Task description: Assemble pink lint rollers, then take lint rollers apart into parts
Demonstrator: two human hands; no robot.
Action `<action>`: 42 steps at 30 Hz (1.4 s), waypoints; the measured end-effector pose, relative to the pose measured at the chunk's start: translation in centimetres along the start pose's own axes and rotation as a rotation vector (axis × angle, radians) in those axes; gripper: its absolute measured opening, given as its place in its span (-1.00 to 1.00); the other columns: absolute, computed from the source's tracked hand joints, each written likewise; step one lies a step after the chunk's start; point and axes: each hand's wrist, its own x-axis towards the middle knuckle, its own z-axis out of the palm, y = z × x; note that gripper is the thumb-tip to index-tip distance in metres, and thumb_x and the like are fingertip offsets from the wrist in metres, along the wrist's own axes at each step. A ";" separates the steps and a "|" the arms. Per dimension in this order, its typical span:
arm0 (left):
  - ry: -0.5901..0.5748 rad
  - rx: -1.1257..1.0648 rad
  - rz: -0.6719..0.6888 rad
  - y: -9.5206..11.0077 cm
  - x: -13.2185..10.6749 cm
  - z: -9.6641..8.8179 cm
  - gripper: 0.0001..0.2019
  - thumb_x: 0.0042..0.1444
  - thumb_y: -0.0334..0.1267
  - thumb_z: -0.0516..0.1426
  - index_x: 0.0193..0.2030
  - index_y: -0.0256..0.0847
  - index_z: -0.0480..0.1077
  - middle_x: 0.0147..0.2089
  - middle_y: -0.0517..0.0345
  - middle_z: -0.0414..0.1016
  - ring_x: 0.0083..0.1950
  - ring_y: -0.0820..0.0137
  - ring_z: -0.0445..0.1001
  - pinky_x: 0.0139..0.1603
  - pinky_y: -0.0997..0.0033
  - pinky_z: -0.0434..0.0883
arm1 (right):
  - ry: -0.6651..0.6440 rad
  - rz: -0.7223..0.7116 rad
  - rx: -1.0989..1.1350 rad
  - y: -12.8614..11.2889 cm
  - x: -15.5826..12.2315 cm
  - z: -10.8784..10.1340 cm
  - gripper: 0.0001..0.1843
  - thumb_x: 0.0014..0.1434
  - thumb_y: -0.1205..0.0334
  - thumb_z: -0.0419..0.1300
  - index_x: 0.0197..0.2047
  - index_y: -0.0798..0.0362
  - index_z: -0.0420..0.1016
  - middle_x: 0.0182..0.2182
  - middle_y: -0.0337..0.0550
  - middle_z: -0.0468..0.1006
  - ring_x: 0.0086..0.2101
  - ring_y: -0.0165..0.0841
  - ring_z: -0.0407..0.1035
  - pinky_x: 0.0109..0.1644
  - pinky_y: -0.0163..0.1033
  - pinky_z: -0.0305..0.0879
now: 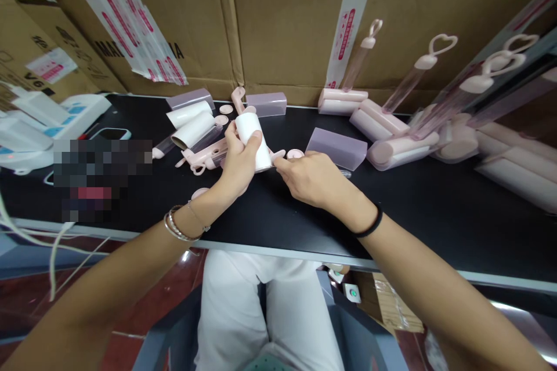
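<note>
We see our left hand (237, 159) wrapped round a white lint-roller refill (253, 136) above the black bench (270, 208) | right hand (311, 177) fingers pinch its pink end | lilac cover (337, 148) just beside | cardboard boxes (282, 17) behind, tape print unreadable

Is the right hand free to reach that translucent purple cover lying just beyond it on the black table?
Probably yes: the purple cover lies just beyond the right hand with nothing between.
</note>
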 end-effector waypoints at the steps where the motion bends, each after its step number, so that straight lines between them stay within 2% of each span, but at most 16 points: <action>1: -0.001 -0.002 0.001 0.0 0.0 0.0 -0.51 0.16 -0.25 0.13 0.18 -0.12 0.03 -0.14 0.11 0.41 -0.42 0.50 0.46 -0.31 0.37 0.50 | -0.007 0.002 -0.001 0.1 0.0 0.0 -0.63 0.32 0.34 -0.16 0.00 0.10 0.42 -0.32 0.00 0.59 -0.35 -0.24 0.47 -0.36 -0.20 -0.01; 4: -0.004 -0.015 -0.011 0.3 -0.3 0.3 -0.52 0.16 -0.24 0.13 0.16 -0.10 0.04 -0.16 0.15 0.41 -0.44 0.52 0.45 -0.36 0.40 0.51 | -0.033 -0.010 0.022 0.0 0.1 0.1 -0.67 0.28 0.38 -0.10 -0.02 0.11 0.43 -0.32 0.00 0.60 -0.33 -0.25 0.46 -0.33 -0.20 0.02; 9: 0.014 -0.043 -0.041 1.4 -0.8 1.0 -0.55 0.14 -0.16 0.15 0.12 -0.04 0.08 -0.16 0.18 0.42 -0.37 0.47 0.50 -0.39 0.44 0.53 | -0.093 -0.139 0.110 -0.7 0.4 0.3 -0.72 0.23 0.42 -0.03 -0.14 0.06 0.48 -0.39 -0.09 0.61 -0.37 -0.28 0.45 -0.25 -0.18 0.03; 15: 0.048 -0.057 -0.030 1.4 -0.5 0.7 -0.62 0.16 -0.16 0.14 0.06 -0.08 0.10 -0.15 0.17 0.43 -0.37 0.49 0.50 -0.36 0.46 0.51 | 0.016 -0.031 0.087 0.4 0.0 -0.4 -0.70 0.33 0.31 -0.09 -0.10 0.06 0.45 -0.33 -0.08 0.61 -0.37 -0.32 0.44 -0.27 -0.20 -0.02; 19: 0.022 -0.060 -0.024 1.2 -0.5 0.7 -0.64 0.19 -0.23 0.09 0.08 -0.10 0.06 -0.12 0.16 0.42 -0.39 0.52 0.48 -0.35 0.46 0.50 | 0.068 0.016 0.071 0.9 0.0 -0.1 -0.68 0.32 0.36 -0.12 -0.02 0.04 0.42 -0.31 -0.13 0.62 -0.38 -0.34 0.44 -0.29 -0.20 -0.06; 25: 0.028 -0.037 -0.052 1.3 -0.8 0.9 -0.62 0.20 -0.20 0.09 0.11 -0.10 0.06 -0.15 0.15 0.43 -0.37 0.51 0.49 -0.33 0.48 0.50 | 0.073 -0.006 0.076 0.8 0.1 0.1 -0.68 0.33 0.34 -0.12 -0.01 0.06 0.41 -0.30 -0.11 0.62 -0.37 -0.35 0.44 -0.28 -0.21 -0.06; 30: 0.013 -0.061 -0.034 1.2 -0.7 0.8 -0.60 0.19 -0.22 0.09 0.12 -0.11 0.06 -0.15 0.14 0.43 -0.39 0.48 0.50 -0.27 0.38 0.51 | 0.053 -0.007 0.083 0.8 0.1 -0.1 -0.69 0.34 0.32 -0.12 -0.03 0.05 0.42 -0.29 -0.11 0.62 -0.37 -0.35 0.44 -0.29 -0.20 -0.06; 36: 0.042 -0.026 0.008 0.3 -0.5 0.6 -0.54 0.18 -0.25 0.11 0.16 -0.07 0.03 -0.16 0.16 0.41 -0.38 0.49 0.47 -0.26 0.37 0.50 | 0.003 -0.014 0.023 0.2 0.0 -0.1 -0.65 0.26 0.44 -0.11 -0.01 0.10 0.41 -0.33 -0.06 0.60 -0.36 -0.29 0.45 -0.31 -0.19 -0.07; 42: 0.038 -0.028 -0.011 0.0 -0.6 0.8 -0.57 0.20 -0.26 0.09 0.16 -0.09 0.02 -0.15 0.14 0.38 -0.33 0.46 0.48 -0.24 0.35 0.50 | 0.028 -0.055 -0.010 0.6 0.1 0.0 -0.64 0.26 0.47 -0.15 -0.09 0.10 0.43 -0.37 -0.06 0.59 -0.39 -0.30 0.42 -0.28 -0.16 -0.13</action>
